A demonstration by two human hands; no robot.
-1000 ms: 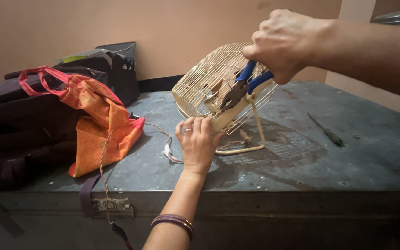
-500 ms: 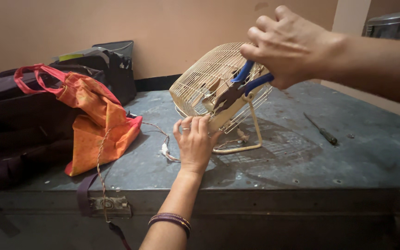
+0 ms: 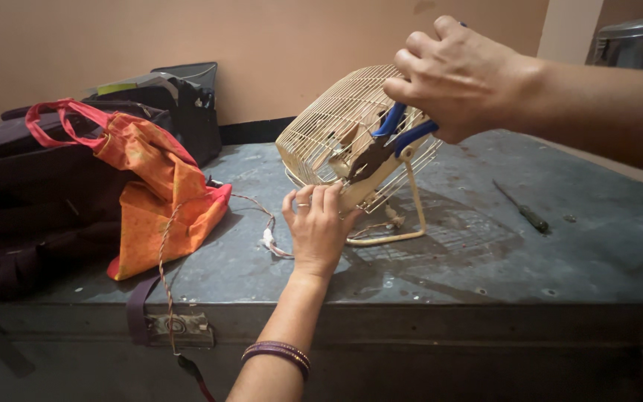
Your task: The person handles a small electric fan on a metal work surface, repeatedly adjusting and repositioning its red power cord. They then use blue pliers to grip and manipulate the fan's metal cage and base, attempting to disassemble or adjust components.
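A small cream table fan with a wire cage (image 3: 336, 119) stands tilted on its loop stand on a grey metal surface (image 3: 448, 253). My right hand (image 3: 463, 74) grips blue-handled pliers (image 3: 385, 145) from above, their dark jaws pressed against the fan's rear housing. My left hand (image 3: 318, 227) reaches up from below and holds the lower edge of the fan at its base, fingers curled on it. A twisted cord (image 3: 262, 223) with a white connector trails left from the fan.
An orange cloth bag (image 3: 158, 193) with red handles lies at the left against dark bags (image 3: 31, 179). A screwdriver (image 3: 522, 208) lies on the surface at the right. A metal container (image 3: 634, 41) stands at the far right. A latch (image 3: 176, 327) sits on the front edge.
The view has shifted slightly. My right hand with the pliers stays at the fan's rear; my left hand has slid a little along the fan's base.
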